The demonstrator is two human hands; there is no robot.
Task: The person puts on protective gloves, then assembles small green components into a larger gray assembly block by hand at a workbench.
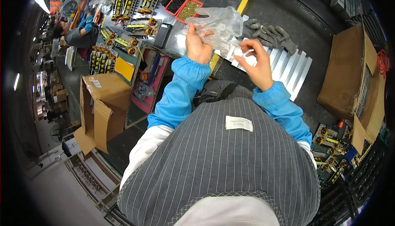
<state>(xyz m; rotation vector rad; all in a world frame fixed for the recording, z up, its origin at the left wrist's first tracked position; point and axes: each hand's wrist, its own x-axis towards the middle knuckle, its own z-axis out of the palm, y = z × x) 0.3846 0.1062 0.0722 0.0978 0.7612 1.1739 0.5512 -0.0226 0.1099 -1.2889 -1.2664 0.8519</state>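
A clear plastic glove [224, 20] is in my left hand [198, 47], its fingers curled and partly hidden behind the film. The glove hangs loose over the metal bench top, with its fingers spread out to the upper left. My right hand [258, 63] is raised beside it, thumb and forefinger bent and apart, with nothing visible between them. Just beyond that hand, a pair of grey work gloves [273, 37] lies on the bench. Several silver metal profiles [290, 71] are lined up under and to the right of my right hand.
Red trays [176, 4] hold black and brass-coloured small parts. A black box-like device [163, 35] lies left of my hands. Circuit boards [150, 0] stand at the back left. Open cardboard boxes [109, 92] [341, 65] flank me. At far left, another person [82, 34] works.
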